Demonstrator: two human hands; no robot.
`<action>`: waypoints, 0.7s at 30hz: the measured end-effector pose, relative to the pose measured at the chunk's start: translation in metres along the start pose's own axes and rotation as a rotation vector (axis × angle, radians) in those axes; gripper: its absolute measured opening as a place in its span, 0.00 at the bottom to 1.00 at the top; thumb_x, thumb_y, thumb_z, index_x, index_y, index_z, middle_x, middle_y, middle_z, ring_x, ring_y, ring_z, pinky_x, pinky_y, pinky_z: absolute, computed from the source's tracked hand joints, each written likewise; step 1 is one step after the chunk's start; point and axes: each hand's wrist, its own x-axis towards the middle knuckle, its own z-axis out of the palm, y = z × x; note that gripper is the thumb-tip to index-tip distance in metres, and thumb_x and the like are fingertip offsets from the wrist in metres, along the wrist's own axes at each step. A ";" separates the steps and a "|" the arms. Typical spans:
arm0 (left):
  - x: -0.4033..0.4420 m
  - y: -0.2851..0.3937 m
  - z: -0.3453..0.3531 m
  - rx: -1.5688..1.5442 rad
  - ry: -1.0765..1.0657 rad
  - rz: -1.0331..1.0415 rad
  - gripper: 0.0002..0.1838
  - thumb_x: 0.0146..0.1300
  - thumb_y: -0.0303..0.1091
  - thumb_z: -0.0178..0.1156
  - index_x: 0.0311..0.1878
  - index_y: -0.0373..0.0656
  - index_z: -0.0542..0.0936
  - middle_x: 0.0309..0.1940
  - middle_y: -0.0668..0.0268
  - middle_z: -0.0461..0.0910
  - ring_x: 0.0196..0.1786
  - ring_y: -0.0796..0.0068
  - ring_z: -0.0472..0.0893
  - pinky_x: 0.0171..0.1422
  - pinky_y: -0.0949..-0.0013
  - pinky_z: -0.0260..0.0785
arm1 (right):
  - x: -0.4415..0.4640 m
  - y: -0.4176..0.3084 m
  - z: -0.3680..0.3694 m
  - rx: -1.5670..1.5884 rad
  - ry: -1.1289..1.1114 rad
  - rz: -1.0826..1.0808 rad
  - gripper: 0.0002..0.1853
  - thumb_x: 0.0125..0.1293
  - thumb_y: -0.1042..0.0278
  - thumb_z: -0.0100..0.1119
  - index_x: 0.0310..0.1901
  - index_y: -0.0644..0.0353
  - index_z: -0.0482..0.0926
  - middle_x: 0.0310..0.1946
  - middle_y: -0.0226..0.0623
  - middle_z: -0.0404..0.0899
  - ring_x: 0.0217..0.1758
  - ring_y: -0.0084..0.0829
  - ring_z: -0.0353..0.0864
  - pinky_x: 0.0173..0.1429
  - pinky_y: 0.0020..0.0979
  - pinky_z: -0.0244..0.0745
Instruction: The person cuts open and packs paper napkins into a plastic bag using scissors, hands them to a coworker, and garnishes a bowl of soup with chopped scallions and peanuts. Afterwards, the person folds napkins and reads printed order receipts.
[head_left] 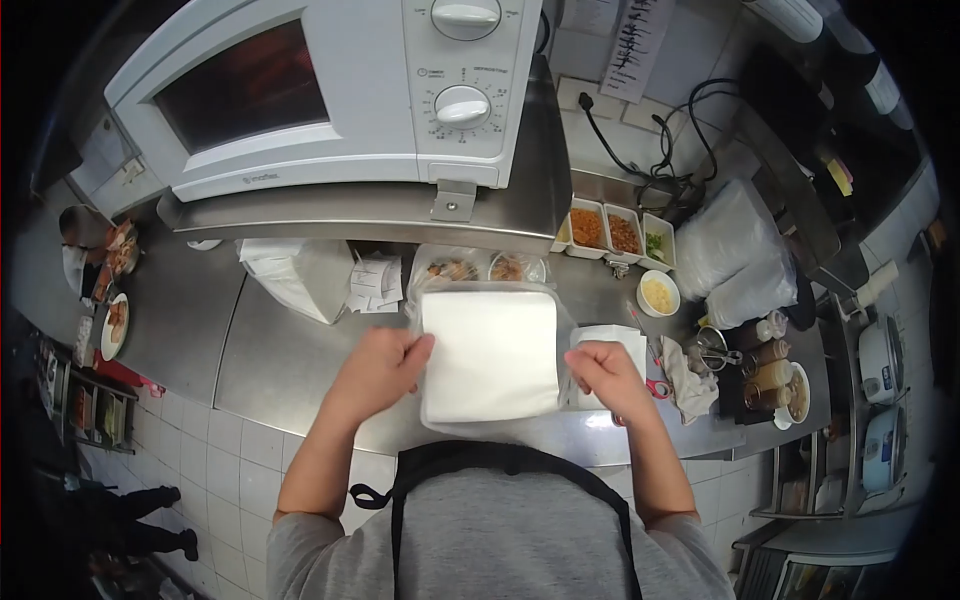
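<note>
A square white sheet or stack of paper (490,355) lies in a clear plastic container or bag (480,425) in front of my chest. My left hand (385,370) is closed at the left edge, thumb and fingers pinched on the plastic. At the right edge my right hand (605,378) is also closed, pinching the plastic rim. Just behind it, clear packs with brown food (450,270) rest on the steel counter (290,350). Whether the plastic is a bag or a rigid box I cannot tell.
A white microwave (370,150) stands on a steel shelf above. White food trays (605,230), a bowl (658,293), plastic bags (725,240), red scissors (657,388) and sauce bottles (770,375) are at the right. A person's legs (150,505) show at lower left.
</note>
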 end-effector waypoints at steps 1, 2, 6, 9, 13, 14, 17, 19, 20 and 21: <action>0.002 -0.001 -0.004 0.057 0.002 0.007 0.20 0.64 0.38 0.54 0.22 0.33 0.78 0.15 0.54 0.77 0.19 0.58 0.79 0.31 0.63 0.72 | 0.002 0.002 -0.002 -0.046 -0.026 -0.019 0.16 0.66 0.63 0.54 0.27 0.68 0.77 0.15 0.31 0.70 0.21 0.19 0.65 0.28 0.28 0.65; 0.002 -0.003 -0.007 0.115 0.003 0.017 0.19 0.64 0.37 0.54 0.21 0.33 0.78 0.14 0.55 0.77 0.20 0.59 0.79 0.32 0.63 0.72 | 0.003 0.005 -0.002 -0.092 -0.049 -0.040 0.16 0.66 0.63 0.54 0.27 0.68 0.77 0.15 0.31 0.69 0.21 0.18 0.64 0.28 0.27 0.64; -0.002 -0.009 -0.005 0.547 -0.098 0.105 0.13 0.63 0.35 0.55 0.30 0.35 0.80 0.24 0.55 0.81 0.29 0.62 0.82 0.34 0.65 0.73 | 0.000 0.014 0.011 -0.165 -0.136 -0.018 0.18 0.66 0.62 0.54 0.25 0.68 0.74 0.13 0.28 0.65 0.20 0.18 0.61 0.26 0.28 0.61; -0.009 0.025 0.001 0.336 0.316 0.308 0.08 0.60 0.32 0.57 0.37 0.37 0.79 0.35 0.58 0.81 0.34 0.62 0.81 0.34 0.63 0.72 | -0.002 0.008 0.012 -0.204 -0.120 -0.024 0.18 0.66 0.61 0.54 0.24 0.69 0.73 0.12 0.32 0.64 0.20 0.20 0.60 0.26 0.30 0.61; 0.007 0.020 0.061 0.337 -0.130 0.699 0.21 0.62 0.36 0.56 0.58 0.43 0.72 0.61 0.56 0.69 0.63 0.59 0.69 0.63 0.56 0.62 | -0.006 0.003 0.011 -0.255 -0.065 -0.049 0.18 0.66 0.62 0.53 0.24 0.68 0.72 0.13 0.39 0.63 0.19 0.23 0.61 0.26 0.32 0.61; 0.010 0.008 0.080 0.499 -0.157 0.782 0.25 0.64 0.38 0.54 0.64 0.46 0.68 0.66 0.56 0.63 0.70 0.58 0.61 0.71 0.51 0.53 | -0.007 0.005 0.011 -0.259 -0.064 -0.054 0.18 0.66 0.62 0.53 0.24 0.68 0.72 0.13 0.39 0.63 0.19 0.23 0.61 0.26 0.32 0.61; 0.008 -0.015 0.102 0.742 -0.191 0.723 0.29 0.67 0.45 0.49 0.70 0.51 0.60 0.74 0.63 0.49 0.76 0.58 0.46 0.73 0.38 0.36 | -0.010 0.014 0.011 -0.279 0.007 -0.137 0.17 0.66 0.65 0.53 0.22 0.67 0.72 0.13 0.31 0.67 0.20 0.19 0.63 0.25 0.28 0.62; 0.007 -0.015 0.104 0.778 -0.220 0.714 0.29 0.67 0.47 0.46 0.70 0.52 0.59 0.74 0.65 0.47 0.76 0.58 0.44 0.72 0.35 0.34 | -0.012 0.007 0.011 -0.302 0.017 -0.183 0.17 0.66 0.65 0.53 0.22 0.67 0.71 0.13 0.33 0.66 0.20 0.19 0.63 0.25 0.29 0.62; 0.006 -0.016 0.107 0.801 -0.246 0.699 0.29 0.68 0.49 0.44 0.71 0.53 0.59 0.75 0.67 0.46 0.76 0.58 0.43 0.71 0.31 0.31 | -0.014 0.007 0.011 -0.335 0.020 -0.222 0.17 0.66 0.65 0.53 0.22 0.68 0.71 0.12 0.35 0.64 0.19 0.20 0.63 0.25 0.30 0.61; 0.010 -0.019 0.109 0.799 -0.253 0.695 0.29 0.68 0.49 0.44 0.71 0.53 0.59 0.75 0.67 0.46 0.76 0.58 0.43 0.71 0.31 0.31 | -0.014 0.007 0.012 -0.331 0.017 -0.216 0.17 0.66 0.65 0.53 0.22 0.68 0.71 0.12 0.35 0.64 0.19 0.20 0.63 0.25 0.30 0.61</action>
